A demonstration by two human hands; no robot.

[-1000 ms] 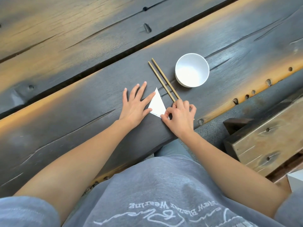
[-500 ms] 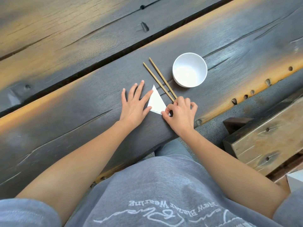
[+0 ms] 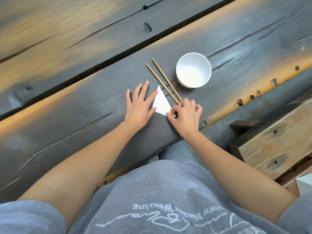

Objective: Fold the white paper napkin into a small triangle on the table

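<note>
Both bare forearms reach forward from short grey sleeves. The left hand (image 3: 138, 107) lies flat, palm down, its 4 fingers (image 3: 143, 89) spread and straight, thumb angled out. The right hand (image 3: 184, 117) is curled, knuckles raised, thumb and forefinger pinched together at its near-left side.

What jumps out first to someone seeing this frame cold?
The white napkin, already a small triangle, lies flat mid-table between both hands: the left hand rests open with fingertips on its left edge, the right hand pinches its near corner. Just beyond, two chopsticks lie side by side, and an empty white bowl stands to their right on the dark plank table.
</note>
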